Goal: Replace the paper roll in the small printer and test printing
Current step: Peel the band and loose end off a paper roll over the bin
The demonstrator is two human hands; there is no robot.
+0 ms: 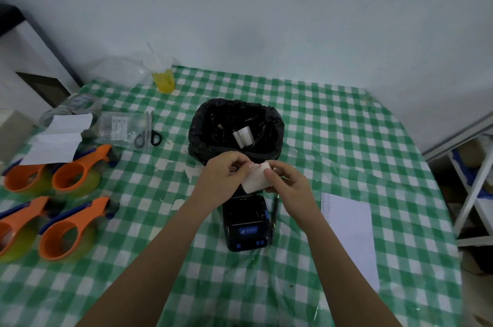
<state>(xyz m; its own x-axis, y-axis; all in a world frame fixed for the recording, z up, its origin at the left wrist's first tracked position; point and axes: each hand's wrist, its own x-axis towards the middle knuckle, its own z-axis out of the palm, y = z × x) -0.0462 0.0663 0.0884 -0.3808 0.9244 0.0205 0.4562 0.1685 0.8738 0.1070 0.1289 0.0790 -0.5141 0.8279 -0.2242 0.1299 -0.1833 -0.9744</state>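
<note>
A small black printer (pixel 246 230) with blue buttons sits on the green checked tablecloth, its lid open and its paper bay dark. Just above it I hold a white paper roll (pixel 255 180) with both hands. My right hand (pixel 288 184) grips the roll from the right side. My left hand (pixel 226 176) pinches the roll's top left edge with fingertips. Behind my hands stands a small bin lined with a black bag (pixel 236 130), and a white paper roll piece (pixel 243 136) lies inside it.
Several orange tape dispensers (pixel 74 180) lie at the left. Scissors (pixel 148 134) and a clear bag of small parts (pixel 120 126) are behind them. A yellow drink cup (pixel 163 77) stands at the back. A white sheet (pixel 352 236) and a pen (pixel 274 210) lie right of the printer.
</note>
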